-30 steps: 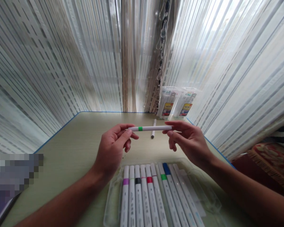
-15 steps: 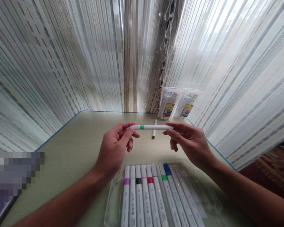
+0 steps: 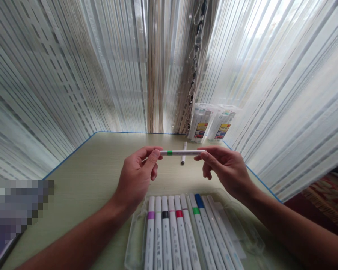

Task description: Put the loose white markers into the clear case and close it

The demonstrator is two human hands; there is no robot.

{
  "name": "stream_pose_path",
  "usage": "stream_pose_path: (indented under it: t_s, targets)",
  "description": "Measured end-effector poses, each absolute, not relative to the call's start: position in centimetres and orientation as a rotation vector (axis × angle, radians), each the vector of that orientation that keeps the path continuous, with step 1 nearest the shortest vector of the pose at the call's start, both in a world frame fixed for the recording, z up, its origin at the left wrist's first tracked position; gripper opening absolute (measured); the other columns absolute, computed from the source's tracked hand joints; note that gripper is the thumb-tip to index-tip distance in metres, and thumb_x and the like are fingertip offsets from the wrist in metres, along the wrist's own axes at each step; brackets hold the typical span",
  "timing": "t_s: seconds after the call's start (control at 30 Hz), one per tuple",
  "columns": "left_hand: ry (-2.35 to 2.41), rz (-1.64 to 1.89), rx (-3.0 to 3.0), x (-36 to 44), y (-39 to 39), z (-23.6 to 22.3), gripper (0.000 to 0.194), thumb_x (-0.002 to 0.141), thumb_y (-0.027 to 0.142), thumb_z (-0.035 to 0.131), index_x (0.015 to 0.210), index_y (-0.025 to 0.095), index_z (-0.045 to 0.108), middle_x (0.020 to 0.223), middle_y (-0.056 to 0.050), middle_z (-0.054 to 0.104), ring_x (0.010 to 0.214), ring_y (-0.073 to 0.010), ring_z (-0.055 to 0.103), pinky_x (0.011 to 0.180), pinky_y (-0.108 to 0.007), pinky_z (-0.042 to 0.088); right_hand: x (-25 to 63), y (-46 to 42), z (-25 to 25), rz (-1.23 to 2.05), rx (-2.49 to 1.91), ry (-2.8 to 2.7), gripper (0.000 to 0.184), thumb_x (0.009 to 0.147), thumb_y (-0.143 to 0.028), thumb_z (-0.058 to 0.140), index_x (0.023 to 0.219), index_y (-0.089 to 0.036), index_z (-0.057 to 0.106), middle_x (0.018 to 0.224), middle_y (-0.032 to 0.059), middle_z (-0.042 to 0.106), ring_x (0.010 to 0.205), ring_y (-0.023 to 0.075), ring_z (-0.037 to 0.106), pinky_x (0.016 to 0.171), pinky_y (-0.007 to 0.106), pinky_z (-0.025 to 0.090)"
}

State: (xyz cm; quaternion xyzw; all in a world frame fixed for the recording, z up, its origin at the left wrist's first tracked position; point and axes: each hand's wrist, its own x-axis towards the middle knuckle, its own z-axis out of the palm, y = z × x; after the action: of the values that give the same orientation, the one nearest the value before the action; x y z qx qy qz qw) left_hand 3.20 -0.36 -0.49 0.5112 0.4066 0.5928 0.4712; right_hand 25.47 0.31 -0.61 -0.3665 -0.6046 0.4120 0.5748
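Observation:
A white marker pen with a green band (image 3: pixel 183 153) is held level above the table, one end in each hand. My left hand (image 3: pixel 139 168) pinches the end near the green band between thumb and fingers. At the other end, my right hand (image 3: pixel 222 163) grips it the same way. Small print shows along the barrel. Behind it, another white marker with a dark tip (image 3: pixel 183 159) lies on the table. Below my hands sits an open clear plastic case (image 3: pixel 135 228) with several white markers (image 3: pixel 165 240) side by side, banded in purple, black, red and green; one has a blue cap.
Two clear packs with yellow labels (image 3: pixel 200 125) stand upright at the table's back right. Striped curtains (image 3: pixel 118 75) hang behind the blue-edged table (image 3: pixel 81 180). A blurred-out object (image 3: pixel 11 217) is at the left edge, and a patterned fringed cloth (image 3: pixel 329 198) at the right.
The marker has rolled between my fingers, so print now shows on its barrel. The left fingers cover slightly more of its end. Both hands stay nearly in place.

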Motion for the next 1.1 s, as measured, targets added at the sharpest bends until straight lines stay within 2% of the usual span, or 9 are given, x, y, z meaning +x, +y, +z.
stream_pose_path:
  t_s: [0.33, 0.57, 0.77, 1.1]
  targets:
    - [1.013, 1.46, 1.262, 3.35, -0.67, -0.14, 0.024, 0.084, 0.03, 0.072, 0.1, 0.013, 0.071, 0.078, -0.001, 0.063, 0.05, -0.0055, 0.046, 0.043, -0.019, 0.036, 25.54, 0.44, -0.66, 0.95, -0.884, -1.417, 0.025, 0.085, -0.04, 0.075, 0.089, -0.016, 0.073, 0.078, 0.0052, 0.073, 0.043, 0.0089, 0.059, 0.036, 0.021, 0.047]
    - [1.02, 1.465, 1.239, 3.36, -0.67, -0.08, 0.025, 0.082, 0.032, 0.073, 0.097, 0.012, 0.071, 0.076, -0.002, 0.064, 0.048, -0.0055, 0.045, 0.043, -0.02, 0.036, 25.54, 0.45, -0.69, 0.935, -0.879, -1.362, 0.027, 0.076, -0.034, 0.083, 0.095, -0.017, 0.073, 0.072, 0.0019, 0.071, 0.043, 0.0101, 0.059, 0.036, 0.023, 0.048]
    - [1.015, 1.472, 1.227, 3.35, -0.58, -0.18, 0.025, 0.082, 0.032, 0.074, 0.097, 0.012, 0.071, 0.076, -0.002, 0.064, 0.048, -0.0053, 0.045, 0.043, -0.02, 0.035, 25.41, 0.43, -0.59, 0.922, -0.883, -1.36, 0.028, 0.074, -0.034, 0.084, 0.096, -0.019, 0.075, 0.074, 0.0004, 0.068, 0.043, 0.0098, 0.058, 0.035, 0.023, 0.048]
    - [0.957, 1.493, 1.244, 3.48, -1.32, 0.31, 0.026, 0.075, 0.027, 0.08, 0.097, 0.015, 0.074, 0.073, 0.0, 0.066, 0.05, -0.0056, 0.045, 0.044, -0.02, 0.034, 25.84, 0.91, -1.37, 0.874, -0.955, -1.516, 0.026, 0.081, -0.038, 0.079, 0.097, -0.017, 0.073, 0.071, 0.0021, 0.068, 0.046, 0.0111, 0.06, 0.037, 0.023, 0.048]
